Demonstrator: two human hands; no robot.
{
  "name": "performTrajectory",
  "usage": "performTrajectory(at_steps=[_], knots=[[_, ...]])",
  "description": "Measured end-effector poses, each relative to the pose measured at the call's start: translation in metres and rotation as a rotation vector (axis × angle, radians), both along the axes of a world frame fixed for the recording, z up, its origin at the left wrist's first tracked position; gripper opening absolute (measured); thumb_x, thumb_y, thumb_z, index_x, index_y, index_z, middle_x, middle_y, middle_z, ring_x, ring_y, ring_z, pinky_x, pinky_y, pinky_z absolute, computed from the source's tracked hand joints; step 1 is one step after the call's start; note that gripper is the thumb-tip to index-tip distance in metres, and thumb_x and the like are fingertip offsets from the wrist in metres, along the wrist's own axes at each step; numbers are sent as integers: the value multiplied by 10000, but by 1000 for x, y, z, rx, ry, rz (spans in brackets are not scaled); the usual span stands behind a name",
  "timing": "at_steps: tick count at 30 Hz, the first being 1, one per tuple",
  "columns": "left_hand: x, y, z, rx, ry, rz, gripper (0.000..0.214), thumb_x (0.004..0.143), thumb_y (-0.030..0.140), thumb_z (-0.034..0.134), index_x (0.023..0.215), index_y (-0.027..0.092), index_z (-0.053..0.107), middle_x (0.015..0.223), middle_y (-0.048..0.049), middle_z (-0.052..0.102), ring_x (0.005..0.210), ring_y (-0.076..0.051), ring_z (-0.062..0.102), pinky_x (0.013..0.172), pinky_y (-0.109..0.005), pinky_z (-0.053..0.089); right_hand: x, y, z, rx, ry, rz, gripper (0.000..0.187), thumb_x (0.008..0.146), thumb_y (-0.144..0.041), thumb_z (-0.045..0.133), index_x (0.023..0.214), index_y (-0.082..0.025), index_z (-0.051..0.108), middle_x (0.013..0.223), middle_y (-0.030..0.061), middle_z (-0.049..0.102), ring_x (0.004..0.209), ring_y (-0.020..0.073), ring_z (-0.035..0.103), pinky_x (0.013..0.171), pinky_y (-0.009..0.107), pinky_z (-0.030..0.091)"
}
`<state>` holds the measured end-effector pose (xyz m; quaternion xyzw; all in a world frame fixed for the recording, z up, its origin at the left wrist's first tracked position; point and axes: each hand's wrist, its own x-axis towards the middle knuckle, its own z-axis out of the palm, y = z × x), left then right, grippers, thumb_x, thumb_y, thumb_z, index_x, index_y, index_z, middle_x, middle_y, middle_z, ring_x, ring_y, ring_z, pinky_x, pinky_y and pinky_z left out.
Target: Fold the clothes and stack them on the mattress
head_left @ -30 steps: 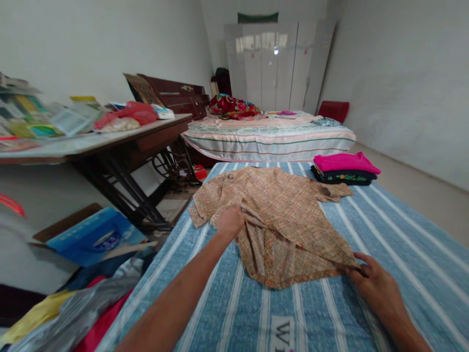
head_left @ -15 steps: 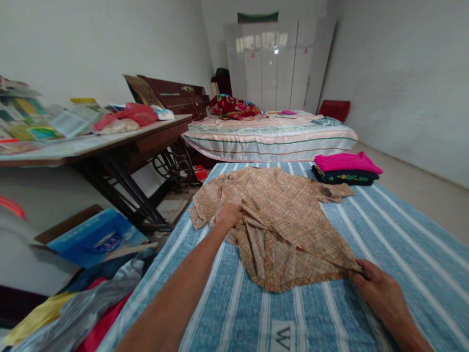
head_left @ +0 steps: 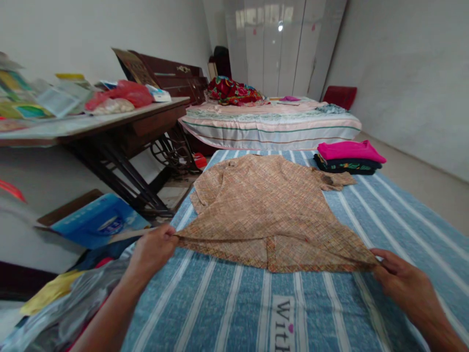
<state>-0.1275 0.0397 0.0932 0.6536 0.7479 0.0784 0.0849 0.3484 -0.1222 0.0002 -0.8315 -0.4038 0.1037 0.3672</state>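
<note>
A tan checked shirt (head_left: 256, 200) lies spread on the blue striped bed sheet (head_left: 234, 313), its collar end away from me and its hem towards me. My left hand (head_left: 156, 247) is closed on the hem's left corner, past the bed's left edge. The right corner of the hem is pinched in my right hand (head_left: 401, 274). Between the two hands the hem is drawn out wide, and the underside of the back layer shows below the front one. Both short sleeves lie out to the sides.
Folded clothes, pink on top (head_left: 350, 151), are stacked at the bed's far right. Loose clothes (head_left: 73, 298) lie heaped at the lower left. A sewing-machine table (head_left: 139, 120) loaded with bags and boxes stands on the left. Behind is another bed (head_left: 271, 129).
My left hand has moved left and towards me, pulling the hem's left corner outward. The bunched front has flattened and widened. My right hand has shifted slightly right, still gripping its corner.
</note>
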Motion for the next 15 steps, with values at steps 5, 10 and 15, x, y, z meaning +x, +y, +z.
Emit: performTrajectory(at_steps=[5,10,15], knots=[[-13,-8,-29,-123,-15,45,183,781,258,388,732,207,557,583,-15,635,653,-199,638,582,-254,401,9,-2,-13,-134,154,13,482,600,-476,456,914,-183,675,488,-6,594,381,192,511,440,316,431],[5,-13,-37,10,169,-27,342,798,352,418,1052,179,568,997,-100,666,914,-273,627,699,-314,448,6,-3,-23,-153,-231,45,475,697,-502,415,955,-209,685,682,61,689,615,267,629,575,351,449],[10,-14,-36,129,130,-139,261,798,246,371,897,180,603,1003,-62,634,921,-219,596,758,-267,431,-2,-5,-9,-72,-310,102,469,756,-512,375,909,-200,691,847,73,707,739,268,645,639,332,445]])
